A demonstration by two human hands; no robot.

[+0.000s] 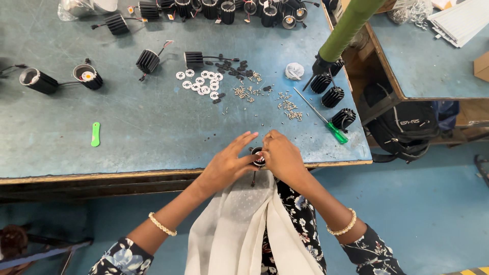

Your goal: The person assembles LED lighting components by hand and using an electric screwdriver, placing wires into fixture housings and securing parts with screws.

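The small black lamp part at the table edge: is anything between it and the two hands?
Nothing visible is. The left hand and the right hand both touch the small black lamp part directly, at the table edge.

Worn blue-green worktop (127, 122) with a scuffed wooden front edge. Second blue-topped wooden table (428, 61) at right, a gap between. Smooth blue painted floor (433, 203). Black fabric backpack (402, 130) beneath the second table. Even, soft light throughout.
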